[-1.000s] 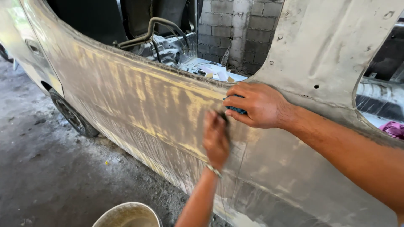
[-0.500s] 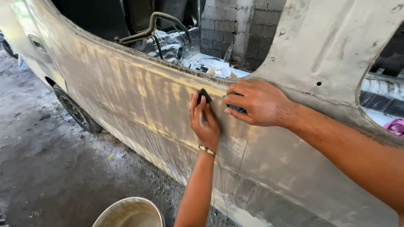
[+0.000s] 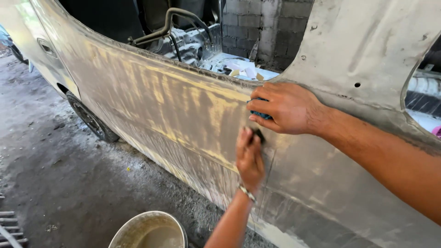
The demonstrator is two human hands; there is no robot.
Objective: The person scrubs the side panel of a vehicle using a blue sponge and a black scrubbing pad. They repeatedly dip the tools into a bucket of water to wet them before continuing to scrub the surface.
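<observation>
A stripped car body side panel (image 3: 174, 110), grey with streaks of yellow filler, fills the head view. My left hand (image 3: 249, 158) presses flat against it just below the window line, with a small dark sanding pad (image 3: 260, 134) under its fingertips. A bracelet sits on that wrist. Just above and to the right, my right hand (image 3: 285, 108) rests on the panel's upper edge, its fingers closed on a blue-green cloth or sponge (image 3: 259, 114) that barely shows.
A round metal bucket (image 3: 149, 231) of murky water stands on the wet concrete floor below my left arm. A rear wheel (image 3: 92, 120) shows at the left. Through the window opening lie bare metal, tubing and papers. A block wall stands behind.
My left hand slid up the panel and then back down with the pad. The right hand has stayed on the upper edge. The view has shifted slightly.
</observation>
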